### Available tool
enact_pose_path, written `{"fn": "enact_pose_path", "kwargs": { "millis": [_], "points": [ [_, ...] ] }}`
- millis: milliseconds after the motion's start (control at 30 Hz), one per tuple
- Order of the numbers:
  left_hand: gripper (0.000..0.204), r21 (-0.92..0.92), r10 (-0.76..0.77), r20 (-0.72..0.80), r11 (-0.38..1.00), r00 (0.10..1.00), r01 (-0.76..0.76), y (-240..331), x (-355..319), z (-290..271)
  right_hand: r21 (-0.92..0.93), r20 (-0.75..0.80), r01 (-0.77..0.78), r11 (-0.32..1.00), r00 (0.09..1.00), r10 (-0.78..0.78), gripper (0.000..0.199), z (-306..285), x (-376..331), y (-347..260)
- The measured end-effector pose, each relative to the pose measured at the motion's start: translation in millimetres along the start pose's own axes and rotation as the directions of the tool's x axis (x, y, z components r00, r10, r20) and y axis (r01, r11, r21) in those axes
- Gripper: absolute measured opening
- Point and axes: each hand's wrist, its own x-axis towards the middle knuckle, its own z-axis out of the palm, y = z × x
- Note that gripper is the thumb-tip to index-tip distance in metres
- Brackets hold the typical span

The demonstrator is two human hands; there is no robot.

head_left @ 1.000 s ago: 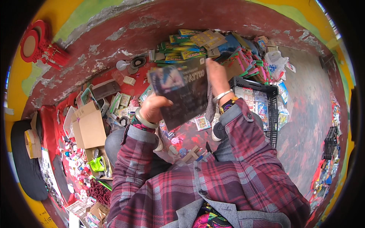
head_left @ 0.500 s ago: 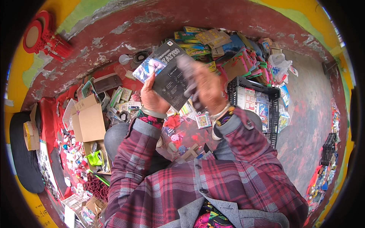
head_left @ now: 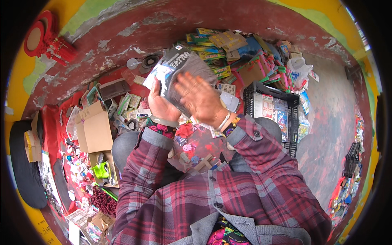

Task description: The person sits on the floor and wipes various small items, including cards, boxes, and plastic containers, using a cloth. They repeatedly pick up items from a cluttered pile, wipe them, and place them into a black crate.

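A flat black packet (head_left: pixel 174 58) with pale print and a picture panel is tilted in front of me, above the floor. My left hand (head_left: pixel 162 107) grips its near left edge, thumb along the side. Across the packet's face lies a dark grey cloth (head_left: pixel 201 68), slightly blurred. Flat on this cloth is my right hand (head_left: pixel 201 100), fingers stretched out and pressing it against the packet. Hand and cloth hide much of the packet's lower half.
A black plastic crate (head_left: pixel 293 122) holding flat packets stands by my right knee. Boxed goods (head_left: pixel 210 45) are heaped against the far wall. On the left are an open cardboard box (head_left: pixel 96 128), a white basket (head_left: pixel 73 122) and dark red beads (head_left: pixel 103 200).
My right hand, with the cloth, has come left and down onto the packet and flattened out. The packet has tilted slightly in my left hand.
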Motion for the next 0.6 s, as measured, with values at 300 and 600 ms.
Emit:
{"fn": "enact_pose_path", "kwargs": {
  "millis": [300, 600],
  "points": [
    [0.041, -0.067, 0.019, 0.11, 0.998, 0.994, -0.011, 6, -1, 10, -0.077, -0.122, -0.074, 0.994, 0.991, 0.064, 0.037, -13, 7, 8],
    [0.041, -0.067, 0.037, 0.131, 0.997, 0.991, -0.028, 16, -6, 20, 0.907, 0.42, -0.147, -0.395, 0.4, 0.814, 0.028, -7, -4, 66]
  ]
}}
